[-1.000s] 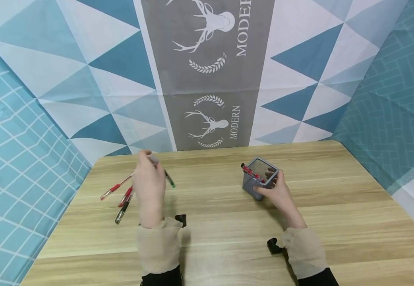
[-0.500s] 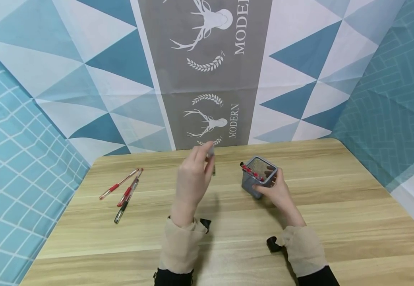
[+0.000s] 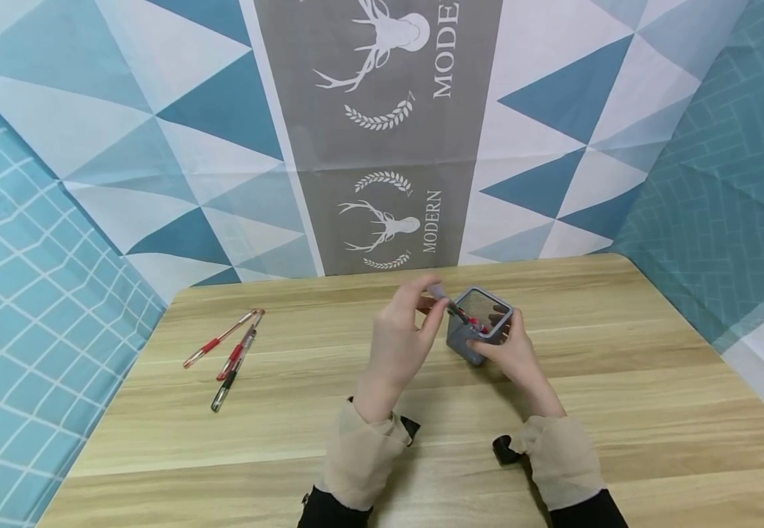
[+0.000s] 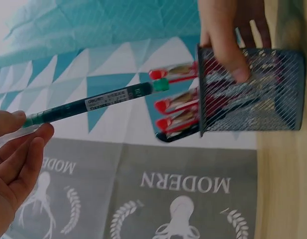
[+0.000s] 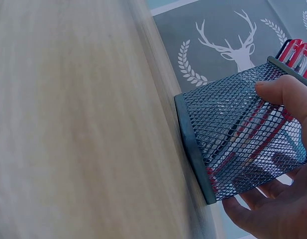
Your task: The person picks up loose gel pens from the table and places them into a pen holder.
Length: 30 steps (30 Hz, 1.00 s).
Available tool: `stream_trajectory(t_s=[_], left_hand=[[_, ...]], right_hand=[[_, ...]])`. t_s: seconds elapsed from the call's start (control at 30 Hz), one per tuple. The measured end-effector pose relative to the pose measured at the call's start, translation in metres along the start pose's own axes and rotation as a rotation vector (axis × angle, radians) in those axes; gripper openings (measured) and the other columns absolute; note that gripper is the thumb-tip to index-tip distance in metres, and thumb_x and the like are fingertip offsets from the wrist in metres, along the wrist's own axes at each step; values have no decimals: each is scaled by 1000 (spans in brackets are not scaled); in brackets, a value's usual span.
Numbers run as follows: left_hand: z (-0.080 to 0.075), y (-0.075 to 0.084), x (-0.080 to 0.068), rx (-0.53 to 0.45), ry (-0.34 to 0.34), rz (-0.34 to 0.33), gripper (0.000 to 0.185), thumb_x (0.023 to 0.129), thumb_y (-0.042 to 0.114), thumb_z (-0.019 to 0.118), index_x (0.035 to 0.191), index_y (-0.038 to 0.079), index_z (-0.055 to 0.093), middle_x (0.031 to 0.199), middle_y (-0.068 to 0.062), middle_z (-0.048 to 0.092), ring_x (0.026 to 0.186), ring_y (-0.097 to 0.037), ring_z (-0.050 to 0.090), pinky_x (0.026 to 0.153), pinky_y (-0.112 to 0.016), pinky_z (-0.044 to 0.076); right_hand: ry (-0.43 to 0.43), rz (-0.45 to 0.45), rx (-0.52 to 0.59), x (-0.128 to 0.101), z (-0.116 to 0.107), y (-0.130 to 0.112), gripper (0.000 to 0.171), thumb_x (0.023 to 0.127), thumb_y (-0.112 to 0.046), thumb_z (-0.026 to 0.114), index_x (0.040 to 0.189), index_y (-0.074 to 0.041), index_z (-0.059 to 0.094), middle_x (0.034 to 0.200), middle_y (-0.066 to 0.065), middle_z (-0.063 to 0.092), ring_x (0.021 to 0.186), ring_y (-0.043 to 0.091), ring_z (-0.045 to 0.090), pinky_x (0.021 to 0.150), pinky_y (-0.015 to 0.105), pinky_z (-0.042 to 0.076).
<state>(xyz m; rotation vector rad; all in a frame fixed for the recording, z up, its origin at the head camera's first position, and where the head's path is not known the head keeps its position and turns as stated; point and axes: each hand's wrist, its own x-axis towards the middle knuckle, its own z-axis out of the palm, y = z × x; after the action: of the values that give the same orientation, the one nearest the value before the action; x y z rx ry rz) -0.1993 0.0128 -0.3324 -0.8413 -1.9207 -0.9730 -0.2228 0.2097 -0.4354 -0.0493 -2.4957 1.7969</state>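
A grey mesh pen holder (image 3: 476, 331) stands on the wooden table (image 3: 619, 381), tilted toward the left. My right hand (image 3: 504, 339) grips it, thumb (image 5: 282, 92) pressed on the mesh wall. Several red-capped pens (image 4: 175, 107) stick out of its mouth. My left hand (image 3: 425, 302) pinches a green pen (image 4: 93, 104) by one end. The pen's green-capped other end (image 4: 160, 85) sits right at the holder's rim (image 4: 199, 89), just outside the opening. In the right wrist view the holder (image 5: 233, 144) fills the middle, with red pens visible through the mesh.
Three pens lie on the left side of the table: two red ones (image 3: 220, 340) (image 3: 242, 350) and a black one (image 3: 229, 387). Patterned blue, white and grey cloth (image 3: 382, 147) hangs behind and beside the table.
My left hand has carried the green pen from beside the loose pens on the left across to the holder's mouth. The right hand has stayed on the holder.
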Motion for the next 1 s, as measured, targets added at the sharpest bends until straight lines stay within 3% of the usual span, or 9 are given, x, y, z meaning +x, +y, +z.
stream_trajectory(t_s=[0.27, 0.5, 0.77, 0.87, 1.0], left_hand=[[19, 2, -7, 28, -112, -19, 25, 84, 6, 62, 106, 2, 51, 94, -7, 60, 75, -12, 63, 62, -12, 48], [34, -1, -15, 138, -188, -18, 17, 86, 11, 61, 102, 7, 64, 89, -3, 66, 78, -12, 64, 70, -19, 51], [44, -5, -23, 248, -308, -98, 11, 84, 11, 63, 91, 11, 71, 86, 0, 64, 75, -12, 62, 70, -22, 50], [44, -6, -24, 261, -318, -119, 10, 83, 12, 64, 91, 12, 71, 87, 0, 64, 75, -12, 62, 70, -24, 50], [40, -8, -22, 288, -284, -127, 10, 84, 15, 64, 90, 12, 71, 88, 0, 66, 76, -13, 64, 70, -26, 50]], right_hand=[[-1, 7, -23, 1, 0, 1, 82, 74, -18, 74, 134, -5, 20, 134, 22, 35, 123, 35, 36, 103, 47, 30], [-9, -12, -4, 1, 0, 3, 81, 76, -18, 73, 135, -4, 19, 138, 21, 32, 125, 35, 34, 105, 47, 28], [-11, 13, -5, 0, 0, 0, 81, 75, -17, 74, 134, -5, 19, 135, 22, 33, 125, 35, 34, 104, 46, 29], [-11, 11, -4, -1, 0, -1, 81, 76, -16, 73, 134, -4, 19, 137, 21, 31, 126, 35, 33, 105, 47, 29], [-6, -2, -3, 0, 1, 0, 81, 75, -15, 73, 134, -3, 19, 139, 20, 30, 127, 36, 32, 105, 47, 28]])
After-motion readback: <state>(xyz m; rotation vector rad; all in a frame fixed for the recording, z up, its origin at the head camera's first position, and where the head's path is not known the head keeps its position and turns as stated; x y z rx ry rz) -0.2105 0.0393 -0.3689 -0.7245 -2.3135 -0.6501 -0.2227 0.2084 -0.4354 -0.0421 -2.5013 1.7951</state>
